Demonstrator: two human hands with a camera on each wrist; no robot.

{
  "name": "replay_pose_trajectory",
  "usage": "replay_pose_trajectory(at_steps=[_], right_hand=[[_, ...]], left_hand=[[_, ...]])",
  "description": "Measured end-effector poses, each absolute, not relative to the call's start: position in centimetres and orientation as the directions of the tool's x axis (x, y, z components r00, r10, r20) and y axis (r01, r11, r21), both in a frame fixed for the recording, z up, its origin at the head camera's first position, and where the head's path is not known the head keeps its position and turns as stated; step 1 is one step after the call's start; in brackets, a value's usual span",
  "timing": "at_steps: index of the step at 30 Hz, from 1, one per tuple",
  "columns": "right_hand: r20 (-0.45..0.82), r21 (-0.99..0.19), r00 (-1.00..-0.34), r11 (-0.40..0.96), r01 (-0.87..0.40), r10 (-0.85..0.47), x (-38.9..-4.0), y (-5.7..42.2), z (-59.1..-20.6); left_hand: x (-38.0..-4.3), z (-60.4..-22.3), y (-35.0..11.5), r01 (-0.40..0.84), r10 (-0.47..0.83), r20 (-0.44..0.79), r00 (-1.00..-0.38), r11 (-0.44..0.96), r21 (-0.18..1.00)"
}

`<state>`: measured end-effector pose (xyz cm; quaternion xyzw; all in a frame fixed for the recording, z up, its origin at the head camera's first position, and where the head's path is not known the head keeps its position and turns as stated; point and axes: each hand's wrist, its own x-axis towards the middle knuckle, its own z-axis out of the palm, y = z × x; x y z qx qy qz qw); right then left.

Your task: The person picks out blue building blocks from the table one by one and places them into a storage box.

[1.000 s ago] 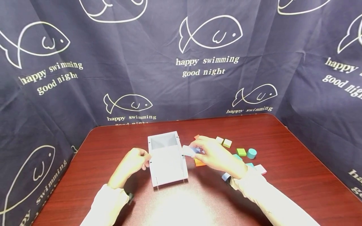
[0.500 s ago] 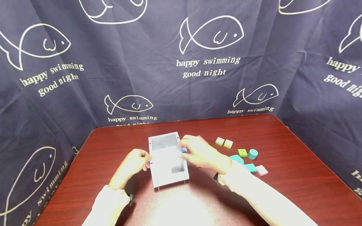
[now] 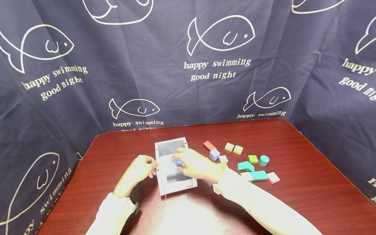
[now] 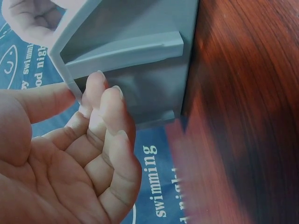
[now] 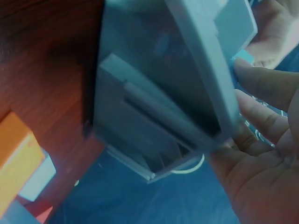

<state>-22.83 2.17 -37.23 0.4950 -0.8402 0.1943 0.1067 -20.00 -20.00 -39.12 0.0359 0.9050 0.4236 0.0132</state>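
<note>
A grey open-topped box stands on the table in front of the person. At its left side the left hand holds the rim between thumb and fingers; the left wrist view shows the fingertips against the outer wall under a raised ledge. Over the box's opening, the right hand pinches a small blue block between thumb and fingers. In the right wrist view, only a bit of this blue block shows at the thumb tip, beyond the box's edge.
Right of the box lie loose blocks: a red one, a blue cube, a teal cylinder, a teal slab, a pink-sided one and several others. A dark fish-print curtain surrounds the table.
The right hand has moved left with the blue block, from beside the box to over its opening, uncovering blocks on the table. The left hand has stayed at the box's left rim.
</note>
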Motion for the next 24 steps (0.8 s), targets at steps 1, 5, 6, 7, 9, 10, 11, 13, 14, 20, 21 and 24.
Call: replay_pose_trajectory(at_steps=[1,5,6,7,9,10,11,13,14,20,21,24], right_hand=[[0.366,-0.211,-0.486,0.438,-0.874,-0.794,-22.8,2.0,-37.4],[0.344,-0.165,-0.474,0.444,-0.881,-0.811,-22.7,1.3,-38.1],[0.34,-0.155,-0.467,0.441,-0.884,-0.816,-22.8,1.1,-38.3],[0.334,-0.145,-0.461,0.439,-0.887,-0.822,-22.8,1.0,-38.4],[0.316,-0.127,-0.456,0.44,-0.889,-0.832,-22.9,0.7,-38.7],[0.306,-0.119,-0.455,0.441,-0.89,-0.836,-22.9,0.6,-38.7],[0.294,-0.109,-0.456,0.444,-0.889,-0.84,-22.9,0.6,-38.8],[0.276,-0.09,-0.455,0.449,-0.889,-0.846,-22.9,0.4,-38.7],[0.271,-0.079,-0.451,0.447,-0.891,-0.85,-22.9,0.3,-38.7],[0.21,-0.05,-0.459,0.459,-0.887,-0.863,-22.7,0.0,-38.6],[0.197,-0.048,-0.466,0.466,-0.883,-0.863,-22.6,-0.1,-38.6],[0.176,-0.047,-0.472,0.471,-0.881,-0.864,-22.6,-0.2,-38.6]], left_hand=[[-20.0,-39.1,-20.0,0.056,0.079,0.007,-0.997,0.64,0.766],[-20.1,-39.1,-19.9,0.056,0.082,0.005,-0.997,0.634,0.772],[-20.1,-39.1,-19.9,0.06,0.086,0.007,-0.996,0.633,0.771],[-20.1,-39.0,-19.9,0.06,0.086,0.006,-0.996,0.634,0.771],[-20.1,-39.0,-19.9,0.057,0.087,0.002,-0.996,0.632,0.773],[-20.1,-39.0,-19.9,0.058,0.091,0.0,-0.996,0.633,0.772],[-20.1,-39.0,-19.9,0.056,0.09,-0.001,-0.996,0.632,0.773],[-20.1,-39.0,-19.9,0.059,0.091,0.001,-0.996,0.63,0.774],[-20.0,-39.0,-20.0,0.064,0.093,0.006,-0.996,0.632,0.773],[-20.0,-39.1,-20.0,0.078,0.098,0.02,-0.995,0.634,0.769],[-20.1,-39.1,-20.0,0.078,0.099,0.019,-0.995,0.632,0.771],[-20.1,-39.2,-20.1,0.077,0.099,0.019,-0.995,0.632,0.771]])
